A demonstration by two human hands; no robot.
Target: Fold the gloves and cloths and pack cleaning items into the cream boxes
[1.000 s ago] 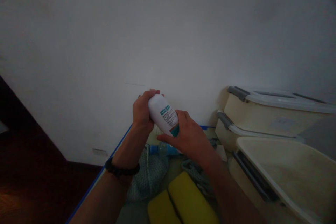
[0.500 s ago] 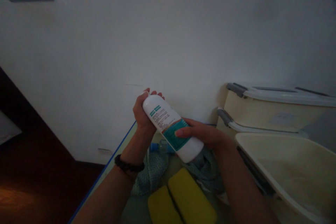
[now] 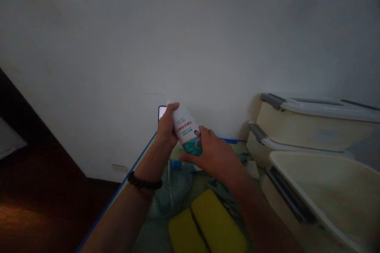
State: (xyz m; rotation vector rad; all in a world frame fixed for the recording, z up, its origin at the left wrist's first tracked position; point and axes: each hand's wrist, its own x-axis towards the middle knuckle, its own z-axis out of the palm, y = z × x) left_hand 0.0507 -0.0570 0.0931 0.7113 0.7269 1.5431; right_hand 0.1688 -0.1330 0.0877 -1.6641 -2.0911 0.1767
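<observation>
Between both hands, a white bottle (image 3: 184, 123) with a teal lower label and red print is held tilted above the table, its top towards the upper left. My left hand (image 3: 167, 128) wraps the top end, hiding the cap. Around the base closes my right hand (image 3: 215, 152), its thumb under the bottom end. Behind my left hand a phone (image 3: 162, 111) with a lit screen leans by the wall. Below the hands lie a small clear bottle with a blue cap (image 3: 176, 165), a grey-green knitted cloth (image 3: 172, 191) and two yellow sponge-like blocks (image 3: 218, 221).
On the right stand stacked cream storage boxes (image 3: 305, 124) with grey latches, and an open cream bin (image 3: 320, 174) in front. A white wall (image 3: 190, 39) rises behind the table, whose blue edge (image 3: 118, 189) runs along the left. Dark floor (image 3: 44, 189) lies beyond.
The bottle has been turned, so a different label side with red print faces me. My right hand has shifted round its base. The phone behind my left hand now shows.
</observation>
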